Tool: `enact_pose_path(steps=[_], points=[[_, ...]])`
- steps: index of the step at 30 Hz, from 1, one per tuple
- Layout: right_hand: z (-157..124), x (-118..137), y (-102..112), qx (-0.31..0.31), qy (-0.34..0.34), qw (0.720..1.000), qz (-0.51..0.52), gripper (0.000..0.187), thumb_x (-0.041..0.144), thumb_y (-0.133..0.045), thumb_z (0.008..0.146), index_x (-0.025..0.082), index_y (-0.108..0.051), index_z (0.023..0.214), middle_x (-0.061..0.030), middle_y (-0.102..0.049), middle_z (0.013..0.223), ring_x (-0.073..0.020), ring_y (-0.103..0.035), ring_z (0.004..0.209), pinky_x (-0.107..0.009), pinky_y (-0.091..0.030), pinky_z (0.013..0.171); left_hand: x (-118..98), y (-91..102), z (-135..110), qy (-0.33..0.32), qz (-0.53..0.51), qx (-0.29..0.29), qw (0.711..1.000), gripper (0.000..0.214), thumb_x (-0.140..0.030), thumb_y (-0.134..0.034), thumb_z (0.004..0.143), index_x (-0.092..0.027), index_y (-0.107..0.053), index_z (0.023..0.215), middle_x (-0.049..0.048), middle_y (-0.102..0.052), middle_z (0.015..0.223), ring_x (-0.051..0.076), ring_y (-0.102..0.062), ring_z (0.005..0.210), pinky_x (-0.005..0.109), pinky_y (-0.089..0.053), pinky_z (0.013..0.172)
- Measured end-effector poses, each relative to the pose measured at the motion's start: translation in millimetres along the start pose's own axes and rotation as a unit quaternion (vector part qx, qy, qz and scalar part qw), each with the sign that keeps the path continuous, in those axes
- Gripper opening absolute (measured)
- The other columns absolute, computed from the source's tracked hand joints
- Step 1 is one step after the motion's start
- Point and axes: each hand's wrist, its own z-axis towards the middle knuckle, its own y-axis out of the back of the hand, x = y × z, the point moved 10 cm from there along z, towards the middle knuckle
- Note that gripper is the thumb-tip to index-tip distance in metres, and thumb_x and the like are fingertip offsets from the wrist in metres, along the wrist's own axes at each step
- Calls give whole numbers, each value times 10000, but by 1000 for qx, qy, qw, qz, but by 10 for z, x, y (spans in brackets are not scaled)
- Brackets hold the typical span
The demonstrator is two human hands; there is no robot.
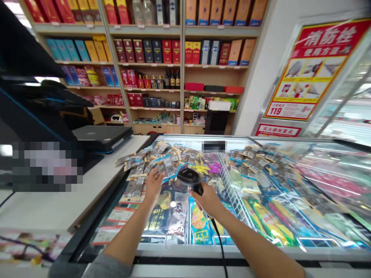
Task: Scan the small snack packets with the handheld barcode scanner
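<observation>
My right hand (207, 200) is shut around the grip of a black handheld barcode scanner (189, 177), whose head points forward and down. Its black cable (219, 243) hangs down past my wrist. My left hand (154, 184) grips a clear plastic snack packet (165, 166) by its edge, close to the scanner head. Both hands are above a chest freezer (179, 247) with glass lids. Many small foil-and-plastic snack packets (145, 162) lie in a heap on it, and larger bright packets (199, 224) show beneath the glass.
A white counter (98, 193) runs along the left, with a closed grey laptop (101, 138) and a dark bag or cloth (37, 108) on it. Wooden shelves of boxed liquor (147, 50) stand behind. A red-and-yellow fire-safety poster (313, 69) hangs at the right.
</observation>
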Motion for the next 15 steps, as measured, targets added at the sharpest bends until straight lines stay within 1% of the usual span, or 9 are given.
enact_pose_path(steps=[1, 2, 3, 5, 6, 8, 11, 13, 15], points=[[8, 1, 137, -13, 5, 1000, 7, 164, 353, -594, 792, 193, -608, 822, 27, -542, 477, -168, -540, 463, -255, -387, 479, -32, -24, 13, -19, 19, 14, 1000, 508, -480, -799, 564, -199, -602, 939, 23, -720, 737, 214, -695, 771, 330, -536, 749], [13, -10, 306, -31, 10, 999, 14, 158, 352, -601, 787, 196, -605, 811, 31, -535, 467, -164, -531, 446, -254, -379, 467, -56, -36, 28, -30, 48, 12, 998, 514, -487, -802, 550, -199, -606, 929, 27, -720, 738, 225, -695, 774, 341, -536, 756], [15, -36, 501, -52, 11, 998, 21, 158, 356, -609, 781, 200, -600, 800, 35, -528, 455, -160, -519, 425, -253, -371, 452, -81, -100, 41, -38, 75, 24, 996, 502, -492, -800, 544, -199, -614, 908, 36, -725, 755, 237, -696, 788, 355, -536, 773], [9, -134, 937, -99, 7, 994, 35, 174, 377, -622, 773, 208, -580, 784, 48, -508, 427, -150, -487, 374, -253, -357, 422, -149, -349, 50, -52, 111, 61, 991, 466, -505, -785, 553, -201, -635, 873, 56, -738, 805, 258, -698, 835, 378, -532, 817], [4, -199, 1163, -124, 2, 991, 44, 187, 389, -625, 771, 211, -568, 780, 56, -497, 412, -145, -469, 350, -254, -353, 409, -183, -534, 44, -55, 119, 83, 988, 454, -512, -777, 562, -203, -645, 867, 63, -743, 825, 266, -699, 860, 388, -530, 836], [-6, -342, 1605, -179, -2, 981, 76, 212, 410, -623, 770, 214, -544, 785, 65, -484, 398, -138, -445, 321, -254, -350, 386, -235, -991, 15, -49, 111, 122, 985, 452, -515, -770, 570, -200, -661, 875, 72, -747, 841, 279, -698, 899, 397, -532, 848], [-34, -583, 2198, -278, 9, 948, 153, 251, 441, -617, 761, 212, -531, 816, 69, -496, 428, -131, -442, 324, -251, -351, 362, -239, -1832, -70, -15, 71, 175, 982, 464, -473, -779, 578, -177, -681, 921, 82, -745, 855, 278, -691, 931, 378, -546, 807], [-61, -772, 2506, -337, 14, 921, 192, 268, 450, -622, 749, 210, -529, 823, 71, -497, 443, -126, -442, 330, -248, -351, 358, -201, -2424, -164, 6, 52, 214, 976, 455, -421, -784, 594, -163, -700, 959, 86, -741, 895, 257, -684, 933, 348, -549, 775], [-88, -980, 2742, -384, 6, 899, 212, 273, 449, -633, 735, 213, -518, 809, 77, -488, 440, -124, -440, 327, -248, -349, 355, -115, -2966, -274, 37, 30, 245, 968, 461, -372, -801, 595, -149, -707, 988, 85, -733, 894, 235, -684, 893, 326, -551, 736]])
